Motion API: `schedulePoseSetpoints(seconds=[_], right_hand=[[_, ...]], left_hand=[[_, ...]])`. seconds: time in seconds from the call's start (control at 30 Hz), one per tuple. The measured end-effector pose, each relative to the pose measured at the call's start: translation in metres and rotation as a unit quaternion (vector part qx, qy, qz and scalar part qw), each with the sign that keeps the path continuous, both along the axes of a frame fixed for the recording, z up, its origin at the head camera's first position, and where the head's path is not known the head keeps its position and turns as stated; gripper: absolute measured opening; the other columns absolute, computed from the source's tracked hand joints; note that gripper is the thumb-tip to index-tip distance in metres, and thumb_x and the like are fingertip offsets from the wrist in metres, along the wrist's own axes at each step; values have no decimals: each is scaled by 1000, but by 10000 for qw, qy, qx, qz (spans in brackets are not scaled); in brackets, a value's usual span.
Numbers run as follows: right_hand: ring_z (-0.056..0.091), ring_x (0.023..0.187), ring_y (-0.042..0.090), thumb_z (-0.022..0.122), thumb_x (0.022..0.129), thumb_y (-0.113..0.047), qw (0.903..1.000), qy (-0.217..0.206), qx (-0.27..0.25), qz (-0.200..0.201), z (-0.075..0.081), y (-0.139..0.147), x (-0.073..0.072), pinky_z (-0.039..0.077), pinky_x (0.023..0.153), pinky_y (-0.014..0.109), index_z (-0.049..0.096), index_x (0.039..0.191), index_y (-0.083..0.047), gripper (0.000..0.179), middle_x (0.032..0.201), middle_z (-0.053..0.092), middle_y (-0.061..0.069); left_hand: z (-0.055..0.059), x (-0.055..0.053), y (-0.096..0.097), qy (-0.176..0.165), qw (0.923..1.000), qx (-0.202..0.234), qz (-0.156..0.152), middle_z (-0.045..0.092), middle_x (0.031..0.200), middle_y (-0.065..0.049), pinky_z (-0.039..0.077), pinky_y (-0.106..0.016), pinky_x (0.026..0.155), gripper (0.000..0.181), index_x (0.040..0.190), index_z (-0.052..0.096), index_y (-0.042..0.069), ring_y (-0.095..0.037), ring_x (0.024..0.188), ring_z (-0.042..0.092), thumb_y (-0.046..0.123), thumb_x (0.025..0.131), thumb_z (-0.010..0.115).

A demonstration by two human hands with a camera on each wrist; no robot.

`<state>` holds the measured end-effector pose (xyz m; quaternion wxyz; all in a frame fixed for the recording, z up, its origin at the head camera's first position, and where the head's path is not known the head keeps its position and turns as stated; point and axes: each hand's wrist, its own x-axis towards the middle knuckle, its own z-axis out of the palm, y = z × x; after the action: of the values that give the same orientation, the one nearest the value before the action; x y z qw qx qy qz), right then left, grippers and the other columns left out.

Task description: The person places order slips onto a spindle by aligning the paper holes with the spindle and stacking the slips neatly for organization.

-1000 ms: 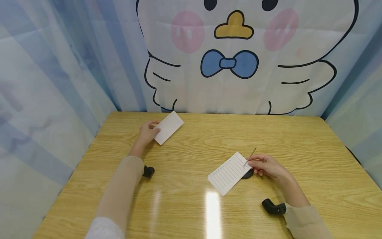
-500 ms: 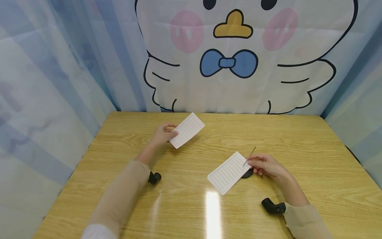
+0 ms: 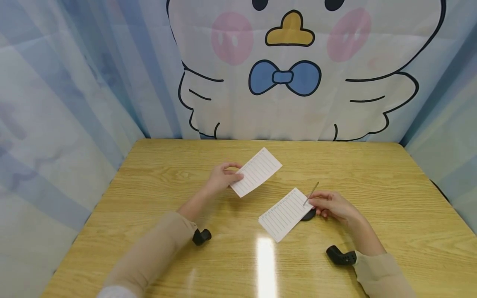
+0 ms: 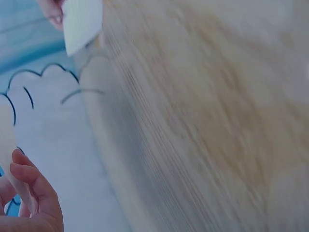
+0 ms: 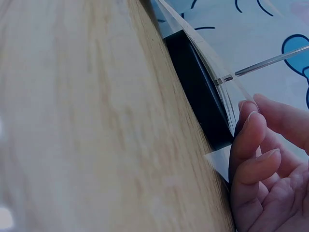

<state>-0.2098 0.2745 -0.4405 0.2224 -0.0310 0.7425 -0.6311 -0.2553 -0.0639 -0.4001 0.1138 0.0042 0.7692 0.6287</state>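
In the head view my left hand (image 3: pixel 222 178) pinches one corner of a white lined paper slip (image 3: pixel 258 171), held tilted above the table. My right hand (image 3: pixel 333 207), to the right, pinches the corner of another lined paper slip (image 3: pixel 285 216). A thin metal bill spike (image 3: pixel 313 191) pokes up through that slip near its right end. The spike's round black base (image 5: pixel 195 87) shows under several layered slips in the right wrist view, where my fingertips (image 5: pixel 253 123) hold the edge of the papers. In the left wrist view the thumb and fingers (image 4: pixel 36 183) grip the slip.
Both hands are over a wood-grain table (image 3: pixel 395 198). Black camera mounts (image 3: pixel 340 256) stick out from both sleeves. A patterned curtain (image 3: pixel 287 111) hangs along the table's back edge, with more curtain at both sides.
My left hand has carried its slip rightward and a little nearer to me, towards the spike. The right hand and its slip have stayed in place.
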Motion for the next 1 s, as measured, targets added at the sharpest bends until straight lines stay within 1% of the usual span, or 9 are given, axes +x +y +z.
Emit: schedulePoseSetpoints(seconds=[0.1, 0.37, 0.53, 0.57, 0.73, 0.77, 0.8, 0.87, 1.0], right_hand=[[54, 58, 5, 60, 89, -16, 10000, 13, 3, 39, 1, 0, 0, 42, 49, 18, 62, 101, -10, 13, 73, 60, -3], [53, 58, 5, 60, 89, -15, 10000, 15, 76, 4, 6, 0, 0, 41, 49, 18, 62, 101, -9, 13, 70, 58, -4], [52, 60, 6, 60, 89, -18, 9995, 52, 310, -12, 10, -1, 0, 43, 51, 20, 59, 111, 1, 28, 69, 58, -3], [52, 60, 6, 60, 89, -18, 9993, 87, 359, 1, 10, -1, -1, 43, 51, 20, 57, 112, 3, 31, 69, 58, -3], [55, 67, 9, 59, 90, -23, 9969, 341, 703, -48, 17, 1, -1, 46, 57, 23, 49, 119, 12, 46, 77, 60, -3], [56, 68, 9, 58, 90, -23, 9963, 403, 752, -86, 19, 1, -1, 46, 59, 23, 49, 119, 12, 46, 79, 61, -3], [56, 70, 10, 58, 91, -24, 9958, 462, 783, -129, 23, 1, 0, 47, 60, 24, 49, 119, 12, 46, 81, 61, -3], [57, 71, 11, 56, 92, -23, 9950, 601, 769, -220, 30, 1, 0, 47, 60, 24, 52, 114, 9, 39, 84, 61, -4], [57, 69, 8, 53, 93, -18, 9950, 841, 273, -473, 47, -1, 1, 45, 58, 20, 61, 100, -11, 12, 84, 61, -5]], left_hand=[[3, 9, 9, -44, 9999, 145, -68, 67, 91, -12, 50, -28, 56, 30, 112, 61, 8, -12, 64, 62, 7, 82, 67], [17, 28, 27, 19, 9972, 627, -419, 67, 91, -16, 51, -26, 56, 30, 112, 59, 4, -14, 65, 63, 4, 83, 66], [21, 35, 36, 43, 9940, 853, -686, 67, 92, -18, 52, -26, 58, 31, 113, 58, 2, -13, 65, 63, 2, 83, 65], [26, 39, 38, 24, 9938, 850, -710, 67, 93, -19, 52, -26, 58, 31, 113, 58, 1, -13, 65, 62, 2, 83, 65], [30, 44, 48, -25, 9918, 1007, -785, 67, 91, -19, 52, -26, 58, 31, 113, 59, 0, -13, 64, 62, 1, 82, 65], [30, 45, 50, -28, 9915, 1030, -788, 67, 91, -19, 52, -26, 58, 31, 112, 59, -1, -13, 64, 62, 0, 82, 65], [26, 43, 52, -23, 9910, 1072, -797, 67, 90, -19, 52, -27, 58, 31, 112, 59, 0, -13, 64, 62, 0, 82, 65], [26, 44, 56, -47, 9908, 1096, -788, 67, 90, -19, 52, -27, 59, 31, 112, 59, 0, -13, 64, 62, 0, 82, 65], [25, 46, 63, -53, 9907, 1100, -799, 67, 91, -19, 52, -27, 58, 30, 111, 59, 0, -13, 63, 62, 0, 81, 66]])
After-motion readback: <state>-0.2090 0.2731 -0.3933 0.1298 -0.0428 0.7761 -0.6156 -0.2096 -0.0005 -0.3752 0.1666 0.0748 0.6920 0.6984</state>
